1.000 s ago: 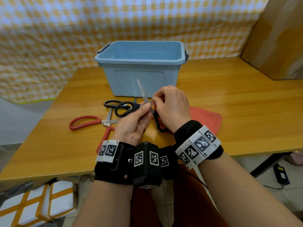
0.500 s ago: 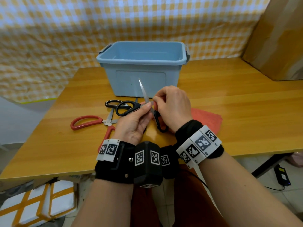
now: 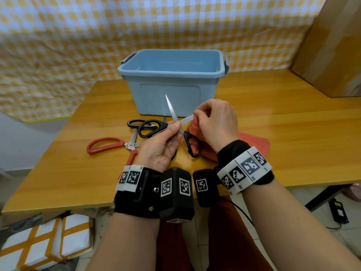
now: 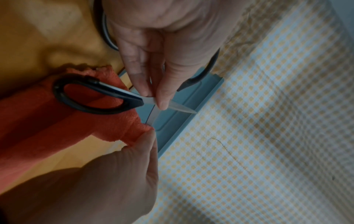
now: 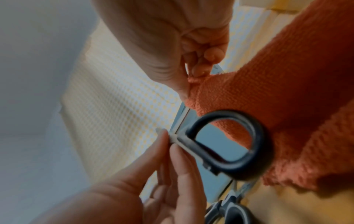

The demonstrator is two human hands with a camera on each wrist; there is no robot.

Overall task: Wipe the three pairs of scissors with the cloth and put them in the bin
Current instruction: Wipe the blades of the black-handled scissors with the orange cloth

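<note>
black scissors (image 3: 176, 122) spread open, held | orange cloth (image 3: 254, 142) on blade | bin (image 3: 172, 79) behind

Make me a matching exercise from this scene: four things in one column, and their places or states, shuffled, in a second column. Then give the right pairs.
Things
1. black-handled scissors
2. red-handled scissors
3. orange cloth
4. blue bin

Places or states
A. lying on the table to the left, untouched by either hand
B. standing at the back of the table, with no scissors visible inside
C. held open in the left hand, one blade pointing up
D. partly on the table, one end pinched by the right hand round a blade

Pairs: 1-C, 2-A, 3-D, 4-B
</note>
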